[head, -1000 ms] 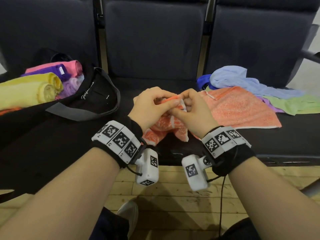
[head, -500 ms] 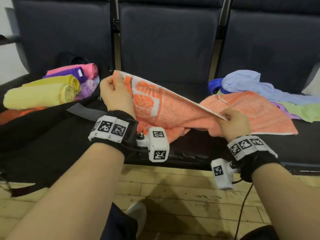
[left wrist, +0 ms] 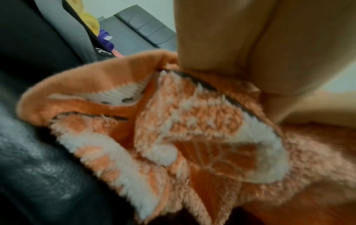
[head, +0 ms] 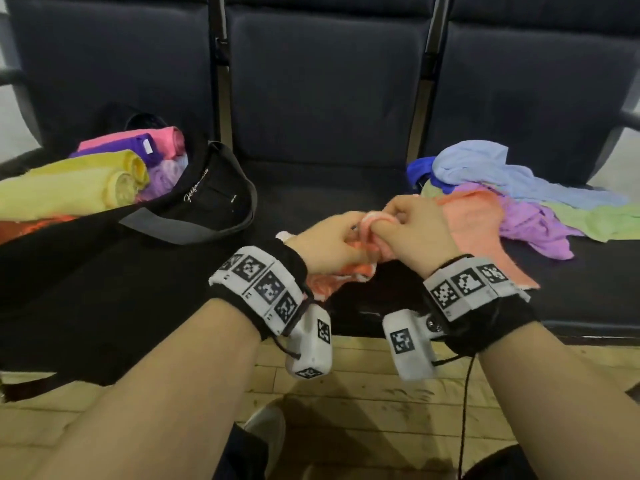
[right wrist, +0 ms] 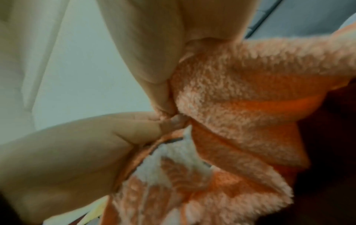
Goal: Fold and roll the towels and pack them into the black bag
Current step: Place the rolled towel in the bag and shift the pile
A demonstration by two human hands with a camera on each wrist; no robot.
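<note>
Both hands are now meeting again at the seat's front edge, the left hand (head: 329, 242) and right hand (head: 414, 233) pinching the fluffy orange-and-white patterned towel (head: 323, 284), matching corners for folding.

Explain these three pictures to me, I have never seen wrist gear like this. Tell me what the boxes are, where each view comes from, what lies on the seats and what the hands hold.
There is no machine here, just a person wearing cameras. The white boxes under the marked wristbands are wrist cameras; a third camera sits on the head. The wide picture is the head view; the two close, blurry ones look along each hand.

The left hand and right hand meet over the dark seat, both pinching an orange-and-white towel.

On the left, a black bag holds rolled towels in yellow, purple and pink. On the right lies a loose heap of unfolded towels.
</note>
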